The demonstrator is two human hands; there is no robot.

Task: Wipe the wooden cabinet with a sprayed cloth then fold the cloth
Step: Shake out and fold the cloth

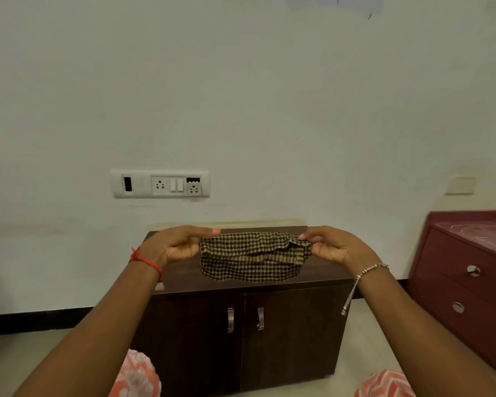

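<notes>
Cloth (251,255), checked in brown and tan, stretches between my two hands above the top of the dark wooden cabinet (241,319). My left hand (173,246) pinches its left end between thumb and curled fingers, and my right hand (331,245) pinches the right end the same way; both are closed on the fabric. The cloth is doubled over, its upper layer bunched along a striped border, and its lower edge hangs down toward the cabinet top; I cannot tell whether it touches the wood. A red thread circles my left wrist, and a silver bracelet (370,269) with a dangling chain sits on my right.

The cabinet stands against the far wall, low, with two doors and a pair of metal handles (244,319) meeting at the middle. Its top is bare dark wood around the cloth. The wall (241,96) is plain pale green-white, with a white switch and socket panel (160,184) to the left above the cabinet. At the far right stands a maroon chest of drawers (467,270) with round metal knobs. The floor is light, edged by a black skirting on the left. My knees, in orange patterned fabric, show at the near edge.
</notes>
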